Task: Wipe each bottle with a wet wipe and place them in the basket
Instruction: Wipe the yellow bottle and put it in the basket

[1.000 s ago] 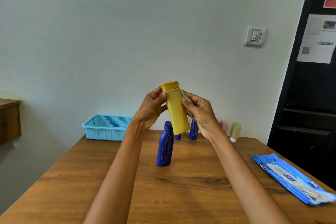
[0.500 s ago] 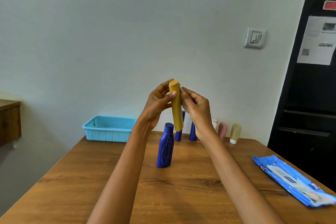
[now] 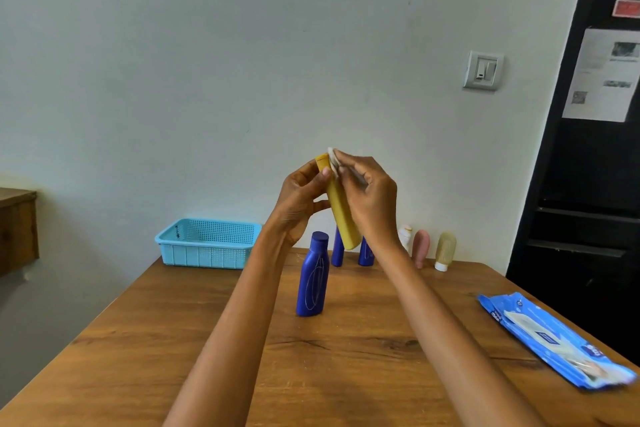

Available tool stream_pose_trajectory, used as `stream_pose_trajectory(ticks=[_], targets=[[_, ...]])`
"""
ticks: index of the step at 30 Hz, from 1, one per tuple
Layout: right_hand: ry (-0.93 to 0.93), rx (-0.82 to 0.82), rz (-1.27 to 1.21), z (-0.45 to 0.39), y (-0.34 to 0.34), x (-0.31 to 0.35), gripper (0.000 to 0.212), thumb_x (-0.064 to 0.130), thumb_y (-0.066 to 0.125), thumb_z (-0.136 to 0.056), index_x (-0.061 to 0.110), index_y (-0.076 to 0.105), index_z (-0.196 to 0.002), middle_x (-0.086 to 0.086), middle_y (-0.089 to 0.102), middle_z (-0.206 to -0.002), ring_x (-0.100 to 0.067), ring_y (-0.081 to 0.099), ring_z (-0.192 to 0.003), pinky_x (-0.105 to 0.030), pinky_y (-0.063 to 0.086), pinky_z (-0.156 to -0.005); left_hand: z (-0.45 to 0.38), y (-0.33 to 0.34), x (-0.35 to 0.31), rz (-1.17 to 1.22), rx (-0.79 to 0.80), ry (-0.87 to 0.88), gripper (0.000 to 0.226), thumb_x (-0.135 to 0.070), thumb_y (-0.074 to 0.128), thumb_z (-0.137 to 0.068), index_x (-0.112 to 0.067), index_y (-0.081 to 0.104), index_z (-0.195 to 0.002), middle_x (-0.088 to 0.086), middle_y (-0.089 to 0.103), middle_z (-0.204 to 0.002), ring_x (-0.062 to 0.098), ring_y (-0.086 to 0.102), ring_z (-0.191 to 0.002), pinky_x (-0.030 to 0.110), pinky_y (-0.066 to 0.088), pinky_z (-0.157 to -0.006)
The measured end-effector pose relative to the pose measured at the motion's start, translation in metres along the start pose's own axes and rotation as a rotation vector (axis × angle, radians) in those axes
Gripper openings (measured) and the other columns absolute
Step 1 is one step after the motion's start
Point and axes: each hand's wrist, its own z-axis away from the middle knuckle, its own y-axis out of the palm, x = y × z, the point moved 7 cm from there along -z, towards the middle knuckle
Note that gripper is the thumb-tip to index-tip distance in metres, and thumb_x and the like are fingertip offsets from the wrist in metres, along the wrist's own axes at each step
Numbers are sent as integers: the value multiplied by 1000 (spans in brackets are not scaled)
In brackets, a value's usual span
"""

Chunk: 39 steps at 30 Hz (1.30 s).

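Note:
I hold a yellow bottle [image 3: 341, 215] up in front of me, above the table, cap end up and tilted left. My left hand [image 3: 299, 199] grips its upper part with thumb and fingers. My right hand [image 3: 372, 198] pinches a small white wet wipe [image 3: 333, 158] against the bottle's cap end. A tall blue bottle [image 3: 312, 276] stands on the table below my hands. Two more blue bottles [image 3: 337, 250] stand behind it, partly hidden by the yellow one. The light blue basket [image 3: 207, 242] sits at the far left of the table, with nothing visible inside.
A white bottle [image 3: 404, 235], a pink one [image 3: 420, 247] and a beige one [image 3: 444, 250] stand at the table's far edge by the wall. A blue wet wipe pack [image 3: 550, 340] lies at the right edge. A black cabinet [image 3: 588, 201] stands to the right.
The yellow bottle was turned edge-on and tilted. My right hand slid up to the cap end, and the white wipe now shows at the top.

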Motion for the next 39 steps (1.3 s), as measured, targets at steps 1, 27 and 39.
stream_pose_trajectory(ticks=[1,27,39], targets=[[-37,16,-5,1,3,5,28,8,59,-90,9,65,-118,-2,66,-106,-8,61,-98,-13,49,-84,0,-1,-1,22,-8,3,39,-30,61,-78,-15,61,-114,3,68,-96,17,66,-89,37,55,-79],[97,79,106,8,0,-31,21,9,63,-87,12,71,-106,-4,69,-98,-12,63,-91,-26,54,-80,0,-14,1,161,-54,-10,33,-27,53,-86,-10,59,-113,0,70,-105,19,67,-94,36,57,-78],[40,188,2,31,5,-32,12,13,64,-83,14,72,-93,-1,66,-94,-12,63,-90,-34,56,-75,1,-23,1,196,-103,-9,38,-31,56,-79,-12,60,-111,0,68,-108,22,65,-101,38,56,-79]])
